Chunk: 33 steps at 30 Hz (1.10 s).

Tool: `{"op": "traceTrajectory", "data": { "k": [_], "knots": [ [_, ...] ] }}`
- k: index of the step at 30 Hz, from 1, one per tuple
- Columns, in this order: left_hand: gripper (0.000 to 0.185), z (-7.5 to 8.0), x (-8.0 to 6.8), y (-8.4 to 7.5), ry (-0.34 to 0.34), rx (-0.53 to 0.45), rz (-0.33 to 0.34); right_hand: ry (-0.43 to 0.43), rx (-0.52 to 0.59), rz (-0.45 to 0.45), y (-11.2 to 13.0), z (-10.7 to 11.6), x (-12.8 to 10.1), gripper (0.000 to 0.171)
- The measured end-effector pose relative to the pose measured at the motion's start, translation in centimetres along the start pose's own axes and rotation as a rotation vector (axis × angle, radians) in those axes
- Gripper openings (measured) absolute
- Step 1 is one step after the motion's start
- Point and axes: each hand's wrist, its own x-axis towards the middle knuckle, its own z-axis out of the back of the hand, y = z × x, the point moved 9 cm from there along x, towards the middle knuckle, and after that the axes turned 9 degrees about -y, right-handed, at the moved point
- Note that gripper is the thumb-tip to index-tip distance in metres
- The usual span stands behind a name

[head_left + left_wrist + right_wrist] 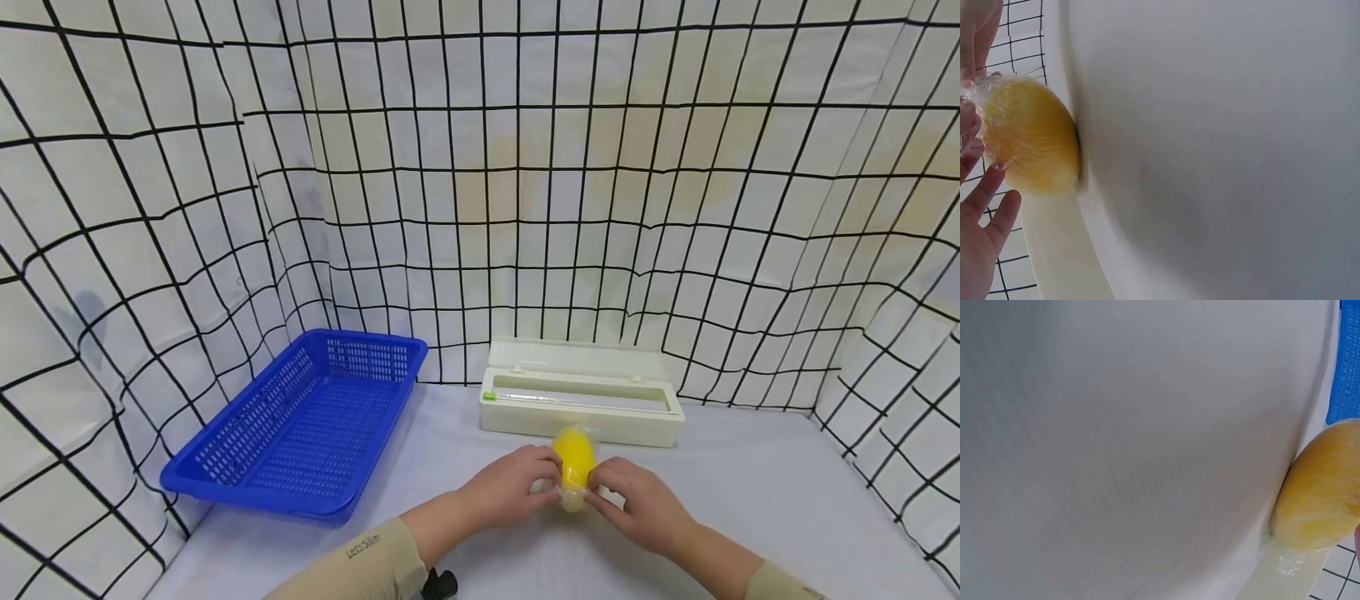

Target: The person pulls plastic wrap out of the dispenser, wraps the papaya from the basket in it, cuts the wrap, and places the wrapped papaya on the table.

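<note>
— What do you have at the lower centre of the head view?

— I see a film-wrapped lemon (573,469) resting on the white table (750,500), just in front of the cling film dispenser (581,402). The left hand (517,483) and right hand (637,500) pinch its wrap from either side.

— Anything else?

— A blue basket (300,425) at the left, well apart.

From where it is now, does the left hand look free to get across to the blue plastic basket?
Probably yes. The left hand is busy pinching the film-wrapped yellow lemon-shaped object, but the white table between it and the blue plastic basket on its left appears bare, so nothing blocks the way.
</note>
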Motion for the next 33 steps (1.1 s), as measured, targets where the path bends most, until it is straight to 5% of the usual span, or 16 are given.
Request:
{"op": "traceTrajectory", "data": {
  "k": [8,14,21,26,33],
  "knots": [
    [0.014,0.7,0.7,1.6,-0.044,-0.175,0.112,-0.011,0.017,-0.082,-0.7,0.2,0.2,0.021],
    [0.024,0.5,1.1,2.3,-0.060,-0.205,0.177,0.020,0.009,-0.218,-2.0,-0.1,0.6,0.021],
    [0.034,0.1,1.0,3.5,-0.050,-0.259,0.295,0.055,0.168,-0.316,-3.2,-0.5,0.6,0.011],
    [0.036,-0.1,1.1,3.7,-0.020,-0.343,0.303,0.086,0.211,-0.400,-4.0,-0.8,0.4,0.013],
    [0.039,-0.4,1.4,3.8,0.055,-0.383,0.277,0.106,0.181,-0.635,-5.8,-1.5,-0.1,0.032]
  ]
}}
